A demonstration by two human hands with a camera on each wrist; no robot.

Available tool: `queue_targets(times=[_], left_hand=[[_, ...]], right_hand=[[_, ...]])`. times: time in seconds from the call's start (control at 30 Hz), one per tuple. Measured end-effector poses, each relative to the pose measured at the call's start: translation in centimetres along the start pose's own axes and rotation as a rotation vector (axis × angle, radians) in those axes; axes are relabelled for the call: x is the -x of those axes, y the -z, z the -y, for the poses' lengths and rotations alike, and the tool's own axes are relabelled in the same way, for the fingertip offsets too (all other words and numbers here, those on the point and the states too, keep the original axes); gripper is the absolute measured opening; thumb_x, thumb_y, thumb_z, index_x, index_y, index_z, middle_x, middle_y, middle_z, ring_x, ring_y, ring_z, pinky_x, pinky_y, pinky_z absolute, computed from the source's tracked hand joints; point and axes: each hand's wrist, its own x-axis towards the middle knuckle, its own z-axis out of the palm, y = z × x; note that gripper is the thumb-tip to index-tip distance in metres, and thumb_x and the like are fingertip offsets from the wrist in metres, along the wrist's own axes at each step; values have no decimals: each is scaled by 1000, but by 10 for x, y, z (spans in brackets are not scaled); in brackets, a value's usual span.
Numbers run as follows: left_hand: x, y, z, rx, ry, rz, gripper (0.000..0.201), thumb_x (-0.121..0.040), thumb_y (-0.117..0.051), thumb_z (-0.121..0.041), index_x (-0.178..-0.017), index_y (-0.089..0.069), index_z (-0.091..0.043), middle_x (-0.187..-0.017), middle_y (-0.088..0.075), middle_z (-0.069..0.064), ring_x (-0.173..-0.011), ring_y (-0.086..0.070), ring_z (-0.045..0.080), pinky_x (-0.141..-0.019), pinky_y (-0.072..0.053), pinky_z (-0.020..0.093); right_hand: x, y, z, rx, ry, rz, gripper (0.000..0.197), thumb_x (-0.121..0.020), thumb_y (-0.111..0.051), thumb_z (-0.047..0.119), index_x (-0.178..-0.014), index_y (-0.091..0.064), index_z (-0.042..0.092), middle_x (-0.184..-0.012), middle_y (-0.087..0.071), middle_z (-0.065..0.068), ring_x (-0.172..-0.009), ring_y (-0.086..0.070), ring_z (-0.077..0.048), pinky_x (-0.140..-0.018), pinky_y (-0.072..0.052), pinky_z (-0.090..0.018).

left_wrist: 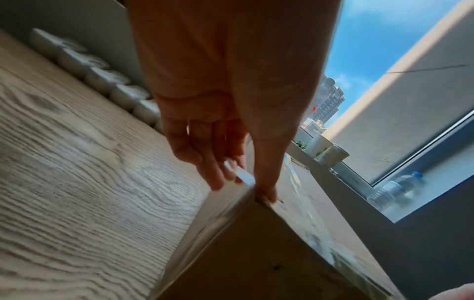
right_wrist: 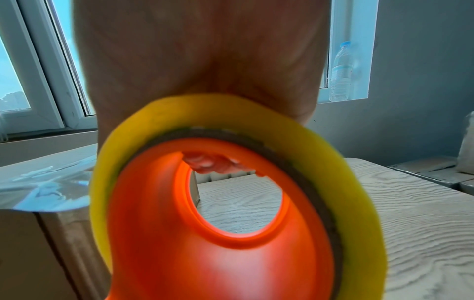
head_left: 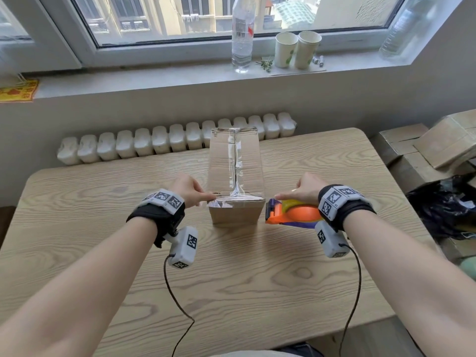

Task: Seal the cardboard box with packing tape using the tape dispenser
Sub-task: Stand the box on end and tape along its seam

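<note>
A long cardboard box (head_left: 235, 161) lies in the middle of the wooden table (head_left: 103, 253), with clear tape (head_left: 235, 163) along its top seam and another strip across its near top edge. My left hand (head_left: 206, 197) is at the box's near left corner. Its thumb (left_wrist: 266, 192) lies on the top edge and the fingers (left_wrist: 215, 178) lie on the side wall, pinching the tape end there. My right hand (head_left: 291, 195) grips an orange tape dispenser (head_left: 291, 215) with a yellow roll (right_wrist: 359, 203), just right of the box's near right corner (right_wrist: 38, 253).
A white radiator (head_left: 154, 143) runs behind the table. The window sill holds a clear bottle (head_left: 242, 34) and two paper cups (head_left: 296, 48). Stacked cardboard boxes (head_left: 425, 150) and a black bag (head_left: 445, 210) stand off the table's right edge.
</note>
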Motion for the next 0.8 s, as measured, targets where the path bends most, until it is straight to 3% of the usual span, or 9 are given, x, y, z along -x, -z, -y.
queue_targets(times=[0.13, 0.3, 0.37, 0.43, 0.5, 0.57, 0.63, 0.73, 0.8], left_hand=[[-2, -2, -2, -90, -18, -55, 39, -69, -75, -47, -75, -64, -10, -75, -63, 2, -74, -59, 17, -62, -46, 31], [7, -2, -2, -240, -56, -174, 47, -69, -72, -52, -94, -52, -18, -98, -51, 1, -89, -50, 19, -73, -40, 31], [12, -8, -4, -268, -201, -239, 37, -75, -72, -39, -98, -53, -17, -107, -50, 2, -95, -50, 19, -75, -38, 29], [20, -18, -14, -299, -442, -270, 26, -82, -67, -22, -104, -56, -14, -121, -52, 5, -104, -54, 22, -80, -39, 25], [29, -37, -29, -291, -616, -199, 29, -88, -58, -18, -116, -56, -11, -137, -47, 6, -119, -51, 23, -96, -42, 28], [35, -60, -43, -314, -692, -71, 41, -93, -49, -19, -133, -44, -13, -150, -32, 3, -138, -32, 19, -116, -23, 33], [38, -79, -52, -388, -709, 18, 53, -95, -42, -26, -144, -25, -15, -157, -15, 0, -145, -10, 14, -118, -1, 30], [35, -95, -53, -479, -710, 47, 64, -96, -35, -37, -149, -6, -15, -159, 0, 0, -145, 3, 10, -116, 6, 29], [32, -98, -49, -526, -729, 36, 66, -96, -31, -43, -149, -1, -16, -158, 3, -1, -145, 5, 9, -117, 7, 30]], right_hand=[[1, -1, 1, -14, 3, 12, 65, -60, -67, 73, -50, -34, 18, -55, -38, -1, -55, -38, -21, -51, -24, -30], [5, 0, 1, -34, -4, 14, 65, -61, -65, 74, -50, -33, 18, -53, -36, 0, -51, -35, -19, -50, -24, -29], [6, 0, 1, -65, -5, 15, 65, -62, -65, 73, -49, -31, 19, -51, -34, 1, -48, -32, -18, -49, -23, -29], [8, 1, 2, -105, -4, 11, 66, -65, -65, 71, -48, -27, 20, -49, -29, 2, -46, -28, -18, -49, -21, -29], [9, 2, 1, -140, -17, 11, 61, -70, -63, 67, -50, -32, 18, -51, -34, 1, -47, -32, -17, -50, -23, -30], [9, 2, 0, -172, -30, 13, 51, -76, -62, 61, -64, -51, 13, -66, -51, -4, -60, -47, -19, -56, -33, -30], [10, 3, -2, -195, -26, 29, 49, -79, -62, 55, -91, -59, 7, -91, -60, -10, -79, -54, -24, -68, -39, -31], [14, 8, -3, -252, -41, 52, 49, -85, -60, 42, -113, -55, 2, -104, -55, -13, -92, -51, -26, -77, -38, -33], [15, 11, -5, -289, -37, 79, 37, -86, -58, 33, -109, -56, 3, -103, -51, -12, -94, -48, -26, -79, -36, -33]])
